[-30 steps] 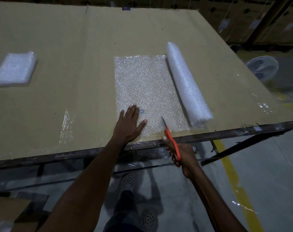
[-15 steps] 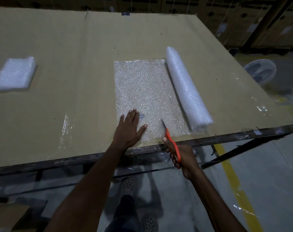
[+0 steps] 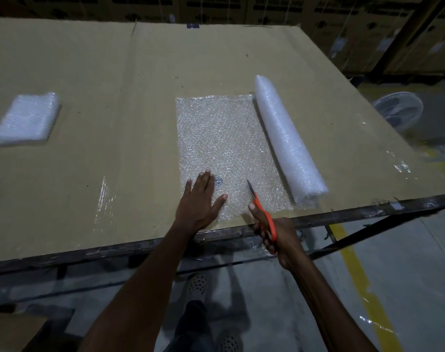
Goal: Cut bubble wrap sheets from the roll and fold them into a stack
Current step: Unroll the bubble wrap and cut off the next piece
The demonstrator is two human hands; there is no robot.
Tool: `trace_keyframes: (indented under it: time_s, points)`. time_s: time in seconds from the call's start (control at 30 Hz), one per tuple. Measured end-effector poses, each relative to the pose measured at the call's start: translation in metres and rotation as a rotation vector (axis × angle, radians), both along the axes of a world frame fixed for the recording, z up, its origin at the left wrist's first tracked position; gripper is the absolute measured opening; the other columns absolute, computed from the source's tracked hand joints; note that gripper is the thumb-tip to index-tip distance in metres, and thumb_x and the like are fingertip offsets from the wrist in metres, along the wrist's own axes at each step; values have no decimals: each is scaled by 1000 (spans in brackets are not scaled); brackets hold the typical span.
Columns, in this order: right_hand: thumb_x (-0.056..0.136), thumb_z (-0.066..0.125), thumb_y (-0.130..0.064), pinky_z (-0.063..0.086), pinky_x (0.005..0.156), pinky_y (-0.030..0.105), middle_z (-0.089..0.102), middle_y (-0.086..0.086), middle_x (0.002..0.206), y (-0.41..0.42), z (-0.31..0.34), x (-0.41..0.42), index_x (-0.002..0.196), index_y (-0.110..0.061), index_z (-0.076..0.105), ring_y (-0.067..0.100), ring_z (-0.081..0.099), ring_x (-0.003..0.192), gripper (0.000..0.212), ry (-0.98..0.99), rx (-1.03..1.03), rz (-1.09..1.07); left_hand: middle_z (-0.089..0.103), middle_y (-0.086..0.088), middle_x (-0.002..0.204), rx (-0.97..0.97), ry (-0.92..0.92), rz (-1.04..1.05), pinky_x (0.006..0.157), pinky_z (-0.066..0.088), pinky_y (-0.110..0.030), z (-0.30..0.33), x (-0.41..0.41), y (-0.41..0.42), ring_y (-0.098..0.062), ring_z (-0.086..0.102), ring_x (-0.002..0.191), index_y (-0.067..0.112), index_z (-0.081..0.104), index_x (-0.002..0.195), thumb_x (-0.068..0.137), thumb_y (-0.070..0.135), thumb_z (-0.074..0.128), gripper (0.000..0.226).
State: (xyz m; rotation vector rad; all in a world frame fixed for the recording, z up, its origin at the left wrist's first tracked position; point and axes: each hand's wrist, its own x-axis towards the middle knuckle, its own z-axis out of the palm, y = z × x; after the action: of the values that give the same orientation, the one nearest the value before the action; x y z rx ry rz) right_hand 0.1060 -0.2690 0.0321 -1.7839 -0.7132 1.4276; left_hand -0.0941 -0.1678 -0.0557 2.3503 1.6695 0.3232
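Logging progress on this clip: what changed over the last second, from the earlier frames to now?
Hardly anything. The left hand presses flat on the sheet as before, and the right hand still grips the scissors, blades at the sheet's near edge; no cut advance is visible. Roll and stack are unmoved; only the camera shifted.

Cardboard-topped desk with dark metal edge fills most of the frame. White fan on the floor, right. Yellow floor line lower right. Stacked cartons along the top.
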Motion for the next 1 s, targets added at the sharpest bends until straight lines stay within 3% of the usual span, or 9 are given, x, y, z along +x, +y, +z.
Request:
trace_keyframes:
  time_s: [0.13,0.37,0.6,0.83,1.0]
  points:
    - [66,86,-64,23,41,21,53,10,59,6,0,-3,68,-11,69,14,38,40,55,5,6,-16,1,-4,168,4,14,-3,122,-8,-40,0,0,0,-16,-5,154,11,10,160,97,68,7,85]
    - [71,85,-59,22,42,21,51,5,51,7,5,-3,60,-11,66,14,36,39,53,10,6,-16,2,-5,168,3,6,3,122,-8,-40,1,0,0,-16,-3,154,11,12,160,95,68,6,86]
    - [75,85,-51,20,42,20,49,2,45,18,8,-6,40,-18,59,12,33,35,55,19,11,-26,5,-5,168,11,22,7,121,-7,-39,2,1,0,-17,0,155,11,15,160,95,67,5,87]
    - [72,86,-56,23,39,18,49,6,53,23,12,-4,62,-11,64,11,37,36,51,21,4,-14,5,-6,168,11,21,10,122,-7,-39,2,0,-1,-17,-1,155,11,14,160,95,68,6,86]
    - [71,87,-54,25,38,18,55,14,61,29,11,-5,56,-11,63,13,40,36,51,26,10,-18,1,-4,168,-2,21,9,122,-8,-39,2,1,-1,-16,-4,154,12,11,160,95,68,5,86]
